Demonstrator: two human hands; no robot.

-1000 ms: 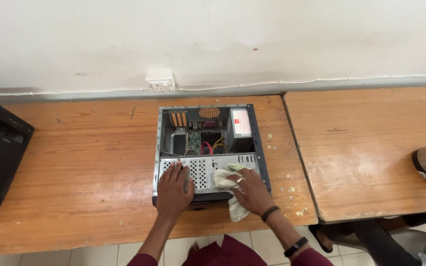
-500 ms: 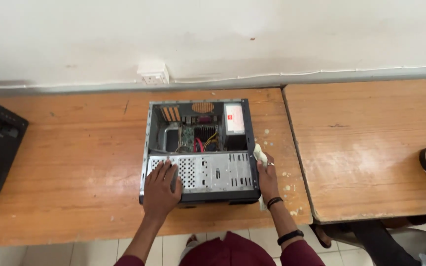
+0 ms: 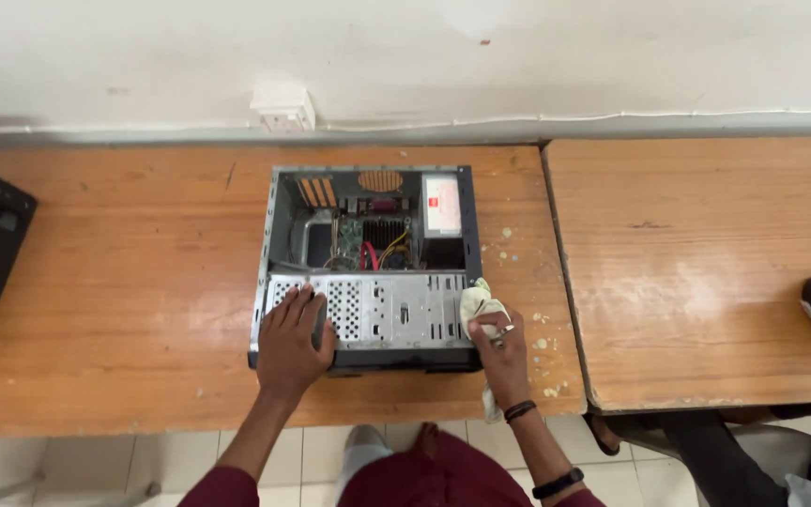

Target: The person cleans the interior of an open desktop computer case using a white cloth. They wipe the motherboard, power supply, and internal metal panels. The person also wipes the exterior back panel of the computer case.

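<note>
Near edge: left hand (image 3: 295, 329) lies flat, fingers spread wide, on the perforated drive cage (image 3: 377, 308) of the open PC case (image 3: 368, 258), steadying it. Right hand (image 3: 499, 343) is closed around a pale cloth (image 3: 479, 302), pressed at the cage's right end/case side wall. Case lies on its side, mid-bench (image 3: 124, 282), lid off. Judged progress: wiping underway at the front-right corner; motherboard (image 3: 368, 235), PSU (image 3: 443, 205) and rear area appear untouched. Bench beside the case shows pale specks (image 3: 542, 343). Far: wall socket (image 3: 283, 105).
</note>
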